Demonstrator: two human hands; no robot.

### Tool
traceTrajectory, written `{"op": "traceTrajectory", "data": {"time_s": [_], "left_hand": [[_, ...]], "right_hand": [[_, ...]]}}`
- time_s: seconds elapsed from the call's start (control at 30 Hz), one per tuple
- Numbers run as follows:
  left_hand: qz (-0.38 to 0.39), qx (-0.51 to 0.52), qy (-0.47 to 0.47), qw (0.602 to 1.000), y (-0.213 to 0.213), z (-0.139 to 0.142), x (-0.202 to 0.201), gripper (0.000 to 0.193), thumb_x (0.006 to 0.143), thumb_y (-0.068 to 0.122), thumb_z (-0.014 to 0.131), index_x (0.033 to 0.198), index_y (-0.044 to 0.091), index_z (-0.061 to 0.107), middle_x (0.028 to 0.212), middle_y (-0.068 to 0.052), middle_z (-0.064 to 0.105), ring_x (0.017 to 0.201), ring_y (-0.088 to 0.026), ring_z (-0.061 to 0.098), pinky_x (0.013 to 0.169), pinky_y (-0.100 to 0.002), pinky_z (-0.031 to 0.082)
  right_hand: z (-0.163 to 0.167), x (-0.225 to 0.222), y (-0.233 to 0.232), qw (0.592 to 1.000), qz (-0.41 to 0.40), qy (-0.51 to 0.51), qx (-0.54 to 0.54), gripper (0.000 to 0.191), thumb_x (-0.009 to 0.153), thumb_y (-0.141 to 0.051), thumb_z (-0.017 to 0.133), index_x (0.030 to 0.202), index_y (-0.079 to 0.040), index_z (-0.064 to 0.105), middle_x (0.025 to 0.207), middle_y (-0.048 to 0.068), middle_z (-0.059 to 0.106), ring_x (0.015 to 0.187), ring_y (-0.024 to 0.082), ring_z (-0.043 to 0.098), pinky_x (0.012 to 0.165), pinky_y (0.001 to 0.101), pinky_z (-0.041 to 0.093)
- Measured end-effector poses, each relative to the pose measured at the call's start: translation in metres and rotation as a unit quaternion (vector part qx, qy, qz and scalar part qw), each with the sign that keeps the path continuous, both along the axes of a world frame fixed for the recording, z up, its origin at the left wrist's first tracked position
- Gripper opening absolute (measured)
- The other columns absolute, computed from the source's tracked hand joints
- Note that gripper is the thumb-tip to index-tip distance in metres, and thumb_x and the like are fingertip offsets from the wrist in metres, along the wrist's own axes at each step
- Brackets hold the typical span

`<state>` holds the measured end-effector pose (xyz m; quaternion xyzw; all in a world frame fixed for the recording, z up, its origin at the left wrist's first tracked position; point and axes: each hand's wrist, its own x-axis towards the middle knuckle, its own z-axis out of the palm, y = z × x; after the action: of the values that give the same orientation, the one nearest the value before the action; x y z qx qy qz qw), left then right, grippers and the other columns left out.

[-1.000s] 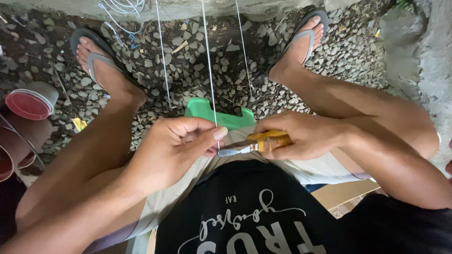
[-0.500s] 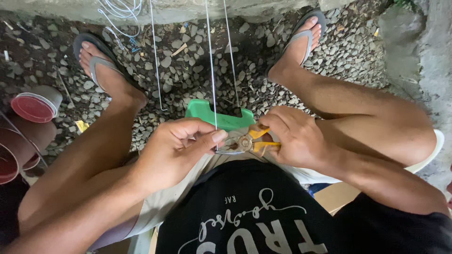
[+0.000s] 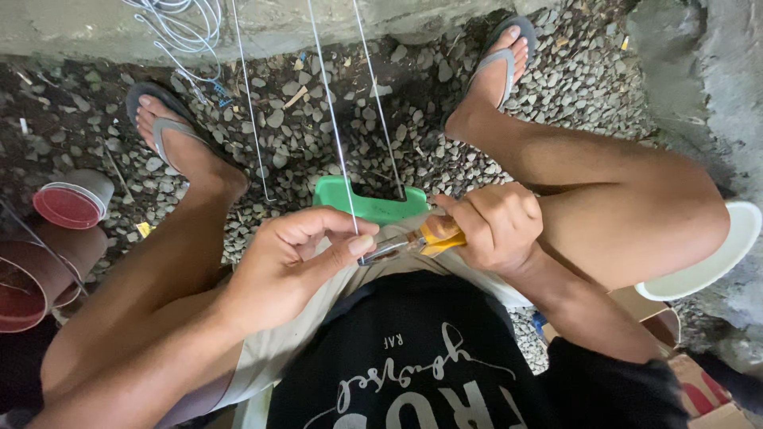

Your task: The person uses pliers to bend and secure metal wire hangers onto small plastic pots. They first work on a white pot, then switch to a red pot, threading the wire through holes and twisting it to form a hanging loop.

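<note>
A thin steel wire [image 3: 334,135] runs down from the far concrete edge to the person's lap, and its near end is caught between thumb and forefinger of the left hand [image 3: 298,266], pinched tight so the strand stays taut and steady. Right against that pinch sit the metal jaws of a pair of pliers [image 3: 409,242] with yellow-orange handles, gripped by the right hand [image 3: 493,226], whose fingers are curled closed around the handles. The two hands meet just over the knees, probably so the wire can be worked close to the body where the grip is firmest.

Two more wires [image 3: 377,103] hang alongside, one to the left, one to the right, near enough to snag a hand. Behind the hands, on the gravel floor [image 3: 318,111], the green edge of a low plastic stool [image 3: 369,206] shows between the legs. A tangle of pale wire [image 3: 179,24] lies at the far wall. To the left sit red round containers [image 3: 67,206]; to the right, a white bowl [image 3: 715,262] and cardboard.
</note>
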<state>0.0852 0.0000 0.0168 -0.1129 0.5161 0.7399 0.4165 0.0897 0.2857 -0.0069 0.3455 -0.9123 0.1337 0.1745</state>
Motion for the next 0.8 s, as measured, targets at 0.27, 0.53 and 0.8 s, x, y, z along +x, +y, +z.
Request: {"op": "traceTrajectory", "data": {"time_s": [0.27, 0.53, 0.8], "left_hand": [[0.029, 0.027, 0.018, 0.999, 0.003, -0.009, 0.004, 0.022, 0.097, 0.006, 0.07, 0.117, -0.003, 0.072, 0.107, -0.009, 0.077, 0.099, -0.01, 0.068, 0.089, -0.028, 0.056], [0.029, 0.005, -0.059, 0.998, -0.003, -0.01, 0.001, 0.027, 0.094, 0.01, 0.071, 0.117, -0.004, 0.073, 0.106, -0.01, 0.078, 0.096, -0.013, 0.072, 0.09, -0.03, 0.058], [-0.005, -0.022, 0.01, 1.0, -0.015, -0.013, 0.005, 0.036, 0.086, 0.005, 0.079, 0.121, -0.001, 0.071, 0.103, -0.008, 0.076, 0.096, -0.011, 0.071, 0.089, -0.028, 0.059]], "right_hand": [[-0.01, -0.002, 0.002, 0.999, 0.004, -0.017, -0.029, 0.034, 0.102, -0.018, 0.082, 0.126, -0.005, 0.061, 0.105, 0.007, 0.06, 0.096, 0.025, 0.062, 0.088, 0.0418, 0.048], [-0.013, -0.012, 0.004, 0.972, 0.029, -0.235, 0.008, 0.054, 0.086, -0.007, 0.069, 0.138, 0.004, 0.056, 0.119, 0.017, 0.065, 0.113, 0.035, 0.066, 0.108, 0.0529, 0.05], [-0.046, -0.029, 0.009, 0.794, -0.207, -0.555, -0.138, 0.043, 0.095, -0.021, 0.077, 0.128, 0.0, 0.059, 0.098, 0.014, 0.066, 0.087, 0.027, 0.066, 0.076, 0.0378, 0.054]]}}
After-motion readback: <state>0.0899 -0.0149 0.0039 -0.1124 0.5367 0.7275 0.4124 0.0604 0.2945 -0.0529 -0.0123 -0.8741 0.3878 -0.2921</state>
